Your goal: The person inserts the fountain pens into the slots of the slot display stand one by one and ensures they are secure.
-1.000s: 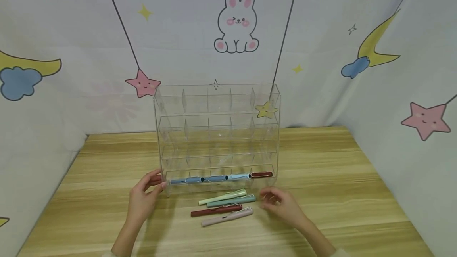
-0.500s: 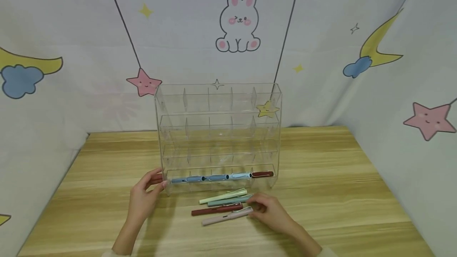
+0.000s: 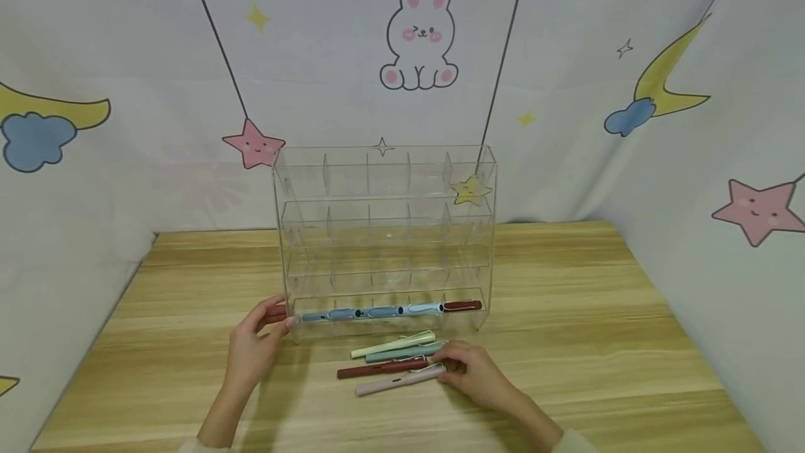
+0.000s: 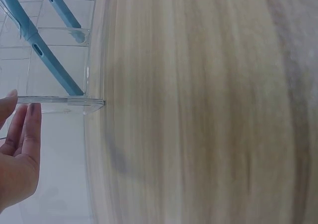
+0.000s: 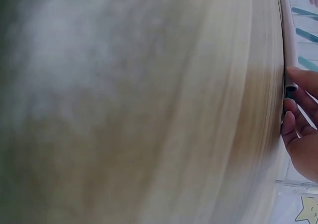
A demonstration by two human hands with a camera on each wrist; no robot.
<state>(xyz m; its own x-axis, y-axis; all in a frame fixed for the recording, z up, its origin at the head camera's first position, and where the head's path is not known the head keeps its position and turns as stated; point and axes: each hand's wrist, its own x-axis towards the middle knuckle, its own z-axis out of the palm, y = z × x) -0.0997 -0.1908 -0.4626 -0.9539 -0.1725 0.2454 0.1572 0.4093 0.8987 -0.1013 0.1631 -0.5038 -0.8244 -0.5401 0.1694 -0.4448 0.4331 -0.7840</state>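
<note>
A clear acrylic rack (image 3: 386,229) with tiers of divided compartments stands upright on the table. My left hand (image 3: 251,341) grips its left side panel (image 4: 59,101), thumb in front and fingers behind. Along the lowest tier lie several pens: blue (image 3: 342,314), light blue (image 3: 423,308) and dark red (image 3: 462,306). In front of the rack lie a pale green pen (image 3: 393,345), a teal pen (image 3: 402,352), a dark red pen (image 3: 380,368) and a pale pink pen (image 3: 396,382). My right hand (image 3: 474,372) pinches the pale pink pen's right end, covering the tip of it.
The wood-grain table (image 3: 566,299) runs under everything. Behind it and along both sides hangs a white printed cloth (image 3: 327,54), and the rack stands a little in front of the back cloth.
My right hand has come in leftward from beside the pens to the pale pink pen's right end and taken hold of it. My left hand stays on the rack.
</note>
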